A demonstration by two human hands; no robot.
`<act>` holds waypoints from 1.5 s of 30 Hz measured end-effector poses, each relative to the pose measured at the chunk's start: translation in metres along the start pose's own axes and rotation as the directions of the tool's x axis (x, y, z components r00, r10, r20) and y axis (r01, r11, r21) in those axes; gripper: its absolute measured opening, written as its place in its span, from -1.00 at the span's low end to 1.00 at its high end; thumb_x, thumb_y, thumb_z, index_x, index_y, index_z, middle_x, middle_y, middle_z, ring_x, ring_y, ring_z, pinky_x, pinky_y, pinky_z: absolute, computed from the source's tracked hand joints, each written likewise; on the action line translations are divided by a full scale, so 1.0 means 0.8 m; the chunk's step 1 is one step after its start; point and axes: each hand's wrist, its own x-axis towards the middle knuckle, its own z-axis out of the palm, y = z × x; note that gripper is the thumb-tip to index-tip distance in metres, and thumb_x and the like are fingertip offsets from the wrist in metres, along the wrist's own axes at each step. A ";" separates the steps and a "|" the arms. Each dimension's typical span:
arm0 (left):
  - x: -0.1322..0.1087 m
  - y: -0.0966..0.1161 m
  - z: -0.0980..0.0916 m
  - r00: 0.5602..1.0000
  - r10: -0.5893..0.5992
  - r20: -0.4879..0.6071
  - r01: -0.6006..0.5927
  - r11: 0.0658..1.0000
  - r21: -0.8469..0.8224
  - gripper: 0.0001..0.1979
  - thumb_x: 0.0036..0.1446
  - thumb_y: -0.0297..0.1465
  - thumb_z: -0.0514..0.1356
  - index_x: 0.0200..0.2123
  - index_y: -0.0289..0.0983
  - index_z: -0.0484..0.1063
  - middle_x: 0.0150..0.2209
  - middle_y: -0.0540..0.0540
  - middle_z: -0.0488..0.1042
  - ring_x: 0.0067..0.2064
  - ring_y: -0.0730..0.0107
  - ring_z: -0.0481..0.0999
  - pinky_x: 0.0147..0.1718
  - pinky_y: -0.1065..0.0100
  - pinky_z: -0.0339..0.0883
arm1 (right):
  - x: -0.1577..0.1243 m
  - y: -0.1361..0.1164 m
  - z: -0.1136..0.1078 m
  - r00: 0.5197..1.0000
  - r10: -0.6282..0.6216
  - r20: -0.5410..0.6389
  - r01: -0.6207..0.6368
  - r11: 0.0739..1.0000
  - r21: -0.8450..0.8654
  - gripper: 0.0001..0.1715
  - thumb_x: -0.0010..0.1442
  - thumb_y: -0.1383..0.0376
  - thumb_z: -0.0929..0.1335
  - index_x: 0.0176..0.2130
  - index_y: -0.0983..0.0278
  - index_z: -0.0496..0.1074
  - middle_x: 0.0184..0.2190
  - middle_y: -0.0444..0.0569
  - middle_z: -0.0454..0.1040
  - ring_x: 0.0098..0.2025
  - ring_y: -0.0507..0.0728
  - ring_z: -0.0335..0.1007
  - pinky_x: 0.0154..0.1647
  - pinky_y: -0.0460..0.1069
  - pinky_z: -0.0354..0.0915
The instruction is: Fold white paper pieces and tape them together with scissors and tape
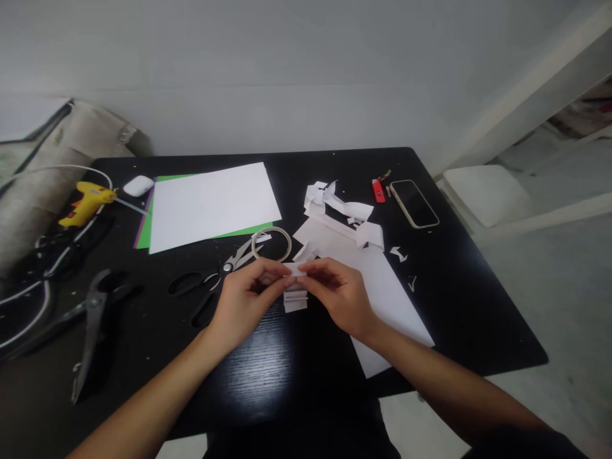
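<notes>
A small strip of white paper with several crosswise folds (296, 299) hangs between my two hands, over the near part of the black table. My left hand (251, 293) pinches its left edge between thumb and fingers. On the other edge, my right hand (337, 290) is closed in the same kind of pinch. Just beyond the left hand lie black-handled scissors (229, 266) and a roll of tape (254, 245). Under my right wrist a white paper sheet (382, 299) lies flat, with curled paper scraps (347, 207) at its far end.
White paper (215, 204) lies over coloured sheets (261, 229) at back left. Nearby are a yellow glue gun (88, 201), a white earbud case (138, 185) and pliers (93, 312). A red lighter (378, 190) and a phone (415, 204) lie at back right on the black table (478, 319).
</notes>
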 end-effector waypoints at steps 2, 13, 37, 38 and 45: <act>0.000 0.002 0.001 1.000 -0.003 -0.015 0.003 1.000 0.004 -0.94 0.17 -0.39 0.40 -0.29 -0.23 0.60 -0.42 0.03 0.63 -0.44 0.51 0.57 -0.43 0.53 0.45 | -0.001 0.001 0.000 1.000 -0.018 -0.006 0.018 1.000 -0.005 -0.84 0.17 0.28 0.57 -0.18 0.16 0.66 -0.27 -0.11 0.69 -0.19 0.12 0.67 -0.08 0.01 0.59; -0.002 0.005 0.006 0.999 -0.040 -0.034 0.038 0.996 -0.081 -0.92 0.15 -0.40 0.41 -0.33 -0.25 0.57 -0.39 -0.02 0.65 -0.39 0.43 0.61 -0.37 0.42 0.52 | -0.002 -0.004 0.003 0.999 -0.027 -0.019 0.027 1.000 -0.004 -0.89 0.18 0.27 0.56 -0.22 0.16 0.65 -0.28 -0.09 0.68 -0.19 0.14 0.66 -0.07 0.06 0.59; -0.002 0.006 0.007 0.999 -0.021 -0.038 0.018 0.998 -0.061 -0.93 0.15 -0.46 0.38 -0.34 -0.24 0.55 -0.42 0.02 0.62 -0.41 0.46 0.60 -0.39 0.46 0.51 | -0.002 -0.005 0.004 0.999 0.017 -0.039 -0.016 1.000 0.013 -0.74 0.11 0.17 0.60 -0.29 0.17 0.52 -0.36 -0.12 0.61 -0.26 0.14 0.63 -0.16 0.04 0.58; -0.003 0.006 0.007 0.999 -0.010 -0.041 0.008 0.999 -0.045 -0.94 0.15 -0.46 0.38 -0.34 -0.24 0.56 -0.42 0.01 0.63 -0.41 0.45 0.60 -0.39 0.45 0.51 | -0.002 -0.005 0.004 0.999 0.023 -0.036 -0.022 1.000 0.018 -0.73 0.10 0.16 0.60 -0.29 0.17 0.52 -0.36 -0.12 0.61 -0.26 0.14 0.63 -0.16 0.05 0.58; -0.005 0.007 0.006 0.999 0.036 -0.040 -0.036 0.999 0.010 -0.95 0.16 -0.47 0.38 -0.34 -0.24 0.58 -0.40 -0.01 0.64 -0.37 0.41 0.62 -0.37 0.43 0.53 | 0.000 -0.005 0.002 0.999 0.009 -0.037 -0.009 1.000 0.008 -0.76 0.14 0.17 0.59 -0.32 0.19 0.53 -0.38 -0.13 0.62 -0.29 0.12 0.62 -0.19 0.03 0.56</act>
